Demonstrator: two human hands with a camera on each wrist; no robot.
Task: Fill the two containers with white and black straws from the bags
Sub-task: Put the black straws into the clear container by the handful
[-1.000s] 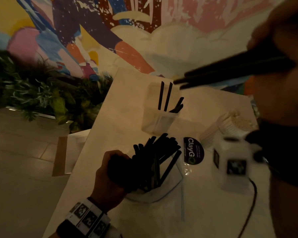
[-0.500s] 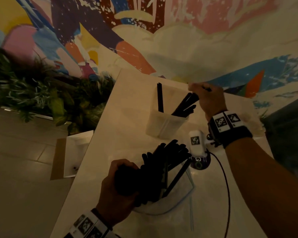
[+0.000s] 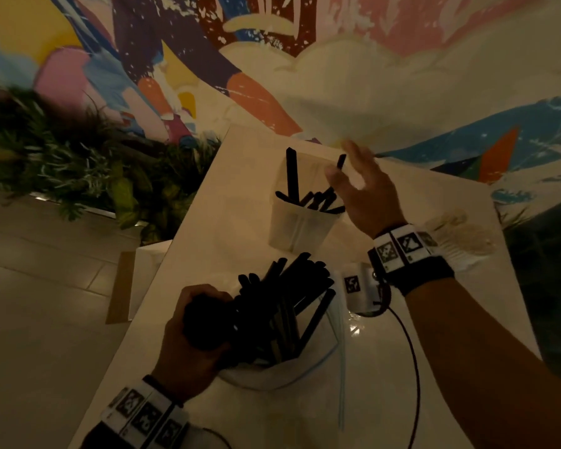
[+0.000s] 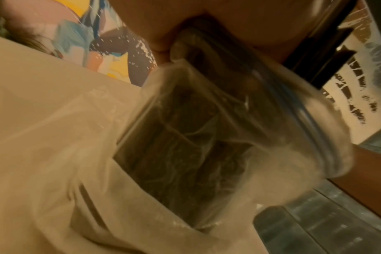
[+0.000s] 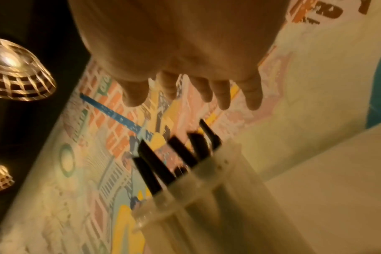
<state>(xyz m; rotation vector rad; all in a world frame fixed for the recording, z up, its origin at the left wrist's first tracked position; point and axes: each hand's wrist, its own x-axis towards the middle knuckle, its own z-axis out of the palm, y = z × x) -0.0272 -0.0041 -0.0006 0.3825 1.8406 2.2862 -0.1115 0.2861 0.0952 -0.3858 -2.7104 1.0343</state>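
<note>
Clear plastic forms the container (image 3: 300, 223), which stands upright on the pale table (image 3: 208, 228) near its far edge, in front of a painted wall (image 3: 337, 76). Several black straws (image 3: 318, 200) lean inside it; one stands nearly vertical at the left, the others slant toward the right rim. The right hand (image 3: 365, 192) hovers just above and to the right of the container's mouth, palm down, its fingers (image 5: 223, 98) spread and straight, holding nothing; the right wrist view shows the fingertips apart from the straw ends (image 5: 185, 151) below them. The left hand (image 3: 191, 345) is nearer the viewer, its fingers curled round the lower end of a clear plastic bag (image 3: 272, 374) that holds a thick bundle of black straws (image 3: 282, 296); the bundle fans up and to the right out of the bag's open mouth. In the left wrist view the bag (image 4: 207, 137) fills the frame, with the dark straws (image 4: 185, 154) seen through the wrinkled film. White straws (image 3: 457, 244) lie at the right side of the table, partly behind the right wrist; whether they are in a bag cannot be told. Green plants (image 3: 78, 163) stand left of the table.
</note>
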